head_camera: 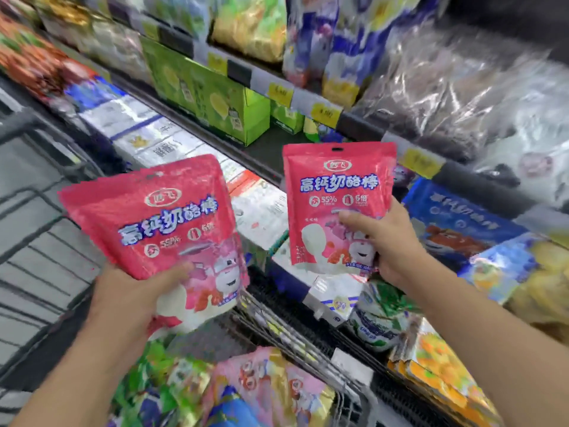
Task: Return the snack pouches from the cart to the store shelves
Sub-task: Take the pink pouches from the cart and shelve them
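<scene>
My left hand [135, 297] grips a stack of red snack pouches [154, 217] by the lower edge, tilted, above the cart. My right hand [388, 241] holds a single matching red pouch [335, 186] upright by its lower right corner, in front of the shelf. Both show a cartoon robot and white cheese sticks. The wire cart [308, 343] lies below, holding several more colourful pouches [261, 386].
Refrigerated shelves run from upper left to right with green boxes [209, 97], white cartons [147, 140], blue pouches [455, 223] and yellow price tags [324, 114]. A clear plastic curtain [446, 87] hangs at the upper right. Grey floor lies at the left.
</scene>
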Demonstrator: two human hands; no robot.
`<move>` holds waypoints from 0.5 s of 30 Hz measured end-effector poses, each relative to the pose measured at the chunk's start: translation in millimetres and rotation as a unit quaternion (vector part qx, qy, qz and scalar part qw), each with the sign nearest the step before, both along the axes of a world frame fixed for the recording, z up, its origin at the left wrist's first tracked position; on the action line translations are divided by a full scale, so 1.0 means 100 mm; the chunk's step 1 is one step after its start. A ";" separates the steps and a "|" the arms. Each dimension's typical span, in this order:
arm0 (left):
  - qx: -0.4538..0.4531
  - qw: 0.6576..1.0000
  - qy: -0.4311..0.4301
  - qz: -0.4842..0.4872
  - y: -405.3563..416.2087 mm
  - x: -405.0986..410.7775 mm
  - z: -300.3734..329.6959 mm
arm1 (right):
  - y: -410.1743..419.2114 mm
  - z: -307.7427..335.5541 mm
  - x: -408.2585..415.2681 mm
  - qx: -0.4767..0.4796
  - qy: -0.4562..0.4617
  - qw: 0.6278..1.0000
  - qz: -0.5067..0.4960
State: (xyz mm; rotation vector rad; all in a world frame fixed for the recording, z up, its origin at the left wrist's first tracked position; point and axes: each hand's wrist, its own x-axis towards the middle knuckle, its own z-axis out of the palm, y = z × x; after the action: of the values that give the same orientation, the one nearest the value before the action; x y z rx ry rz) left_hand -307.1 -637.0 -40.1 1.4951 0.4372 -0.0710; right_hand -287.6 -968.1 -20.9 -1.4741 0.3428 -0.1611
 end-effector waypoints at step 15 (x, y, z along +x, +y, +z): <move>-0.033 0.991 0.022 -0.128 -1.09 0.51 -0.37 | -0.53 -0.67 0.53 0.044 0.010 0.987 -0.152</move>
State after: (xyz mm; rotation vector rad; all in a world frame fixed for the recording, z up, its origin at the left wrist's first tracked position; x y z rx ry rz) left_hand -255.8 -745.6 -77.1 1.4797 0.2729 -0.3193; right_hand -234.9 -1020.7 -88.2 -1.3307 0.5833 -0.3717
